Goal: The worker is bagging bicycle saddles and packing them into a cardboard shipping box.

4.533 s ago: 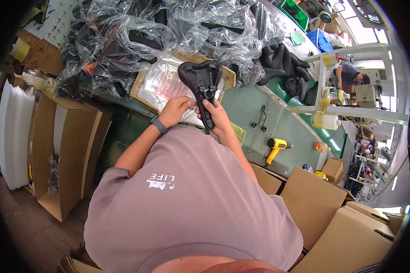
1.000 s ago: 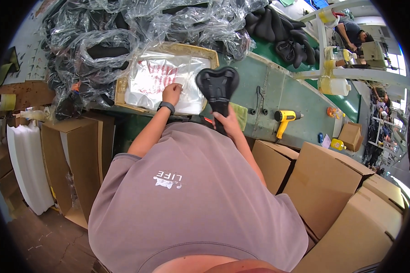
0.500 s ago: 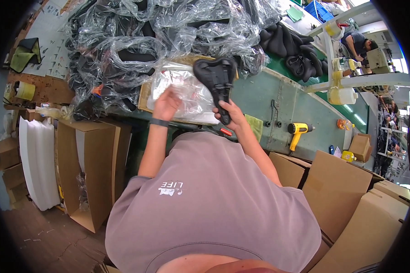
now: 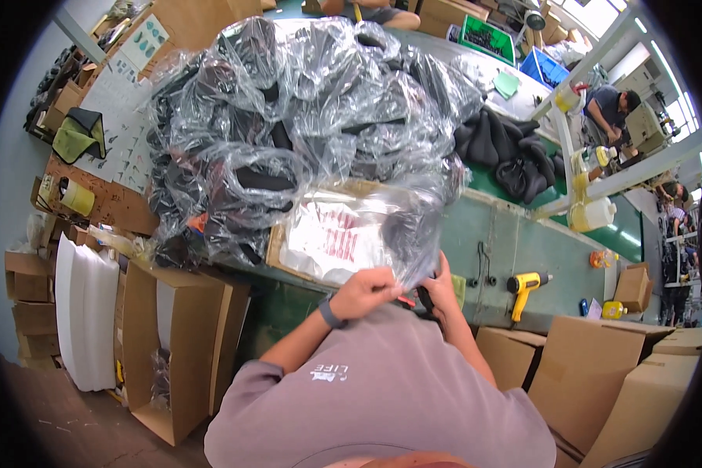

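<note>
A black bicycle saddle (image 4: 404,240), blurred by motion, is seen through a transparent plastic bag (image 4: 425,209) drawn over its wide end. My right hand (image 4: 443,290) grips the saddle by its narrow nose, close to my body. Fingers pinched together, my left hand (image 4: 368,292) holds the bag's near edge just left of the nose. Beneath them, a stack of flat transparent bags (image 4: 308,234) with red print lies in a shallow cardboard box (image 4: 275,246) on the green bench. The bag partly hides the saddle's wide end.
A big heap of bagged black saddles (image 4: 288,117) fills the bench's far side. Bare saddles (image 4: 515,156) lie to its right. A yellow heat gun (image 4: 525,292) rests on the bench's right part. Cardboard boxes (image 4: 577,363) stand at right, white foam sheets (image 4: 86,312) at left. Other people sit farther off.
The saddle, bare before, now has a plastic bag over its wide end. My left hand has moved right and nearer, from above the bag stack to the bag's edge. The view has shifted.
</note>
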Demonstrator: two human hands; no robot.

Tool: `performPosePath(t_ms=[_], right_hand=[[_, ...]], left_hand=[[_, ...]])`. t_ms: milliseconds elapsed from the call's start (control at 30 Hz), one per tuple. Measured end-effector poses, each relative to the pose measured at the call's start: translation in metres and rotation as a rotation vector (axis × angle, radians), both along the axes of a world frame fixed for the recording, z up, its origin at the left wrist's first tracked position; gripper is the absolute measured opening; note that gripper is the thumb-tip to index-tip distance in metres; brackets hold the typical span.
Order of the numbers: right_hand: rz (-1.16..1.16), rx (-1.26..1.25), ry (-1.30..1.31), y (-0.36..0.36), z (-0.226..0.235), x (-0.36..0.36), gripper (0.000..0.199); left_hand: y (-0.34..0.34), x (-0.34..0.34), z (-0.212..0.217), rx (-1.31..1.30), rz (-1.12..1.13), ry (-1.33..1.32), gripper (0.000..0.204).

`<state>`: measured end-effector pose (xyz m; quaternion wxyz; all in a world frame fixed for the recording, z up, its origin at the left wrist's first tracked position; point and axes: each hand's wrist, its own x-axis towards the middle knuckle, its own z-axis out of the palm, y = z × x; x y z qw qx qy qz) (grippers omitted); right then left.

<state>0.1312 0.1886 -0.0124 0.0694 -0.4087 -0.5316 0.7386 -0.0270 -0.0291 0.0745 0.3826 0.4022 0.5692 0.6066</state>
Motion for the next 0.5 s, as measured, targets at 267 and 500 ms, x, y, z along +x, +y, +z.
performPosePath(t_ms=[267, 500], right_hand=[[-0.030, 0.412, 0.228, -0.017, 0.040, -0.026, 0.045], [0.050, 1.037, 0.402, 0.008, 0.107, -0.046, 0.043]], left_hand=[[0.051, 0.006, -0.032, -0.149, 0.229, -0.411, 0.081], [0.099, -0.133, 0.077, 0.012, 0.243, -0.364, 0.061]])
